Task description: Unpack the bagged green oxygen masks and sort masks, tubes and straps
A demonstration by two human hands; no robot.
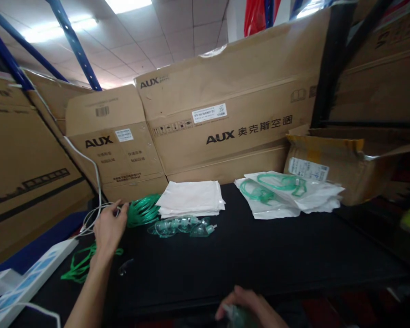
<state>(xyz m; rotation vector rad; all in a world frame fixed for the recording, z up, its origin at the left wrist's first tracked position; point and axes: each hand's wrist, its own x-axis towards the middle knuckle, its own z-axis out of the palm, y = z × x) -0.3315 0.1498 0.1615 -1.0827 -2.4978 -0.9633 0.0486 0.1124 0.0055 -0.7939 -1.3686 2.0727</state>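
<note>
- Where is the left hand (109, 228)?
- Near the worktop's (259, 255) left edge. Its fingers are spread loose, with the tips at the green tube coil (144, 209).
- And the right hand (248, 303)?
- At the near edge. Its fingers curl around a blurry clear piece (238, 317). Wide black worktop lies between the hands.

Wide bare stretch of black table (276, 255) in front of me, middle to right, with easy passage there. The back is walled off by cardboard boxes (225, 118). My left hand (109, 228) is hemmed in: coil of green tubing (143, 210), clear masks (182, 225) and white sheet stack (191, 198) just beside it, power strip (30, 278) on the outside. Far right, bagged sets (290, 193) and an open carton (341, 164) block the corner.
</note>
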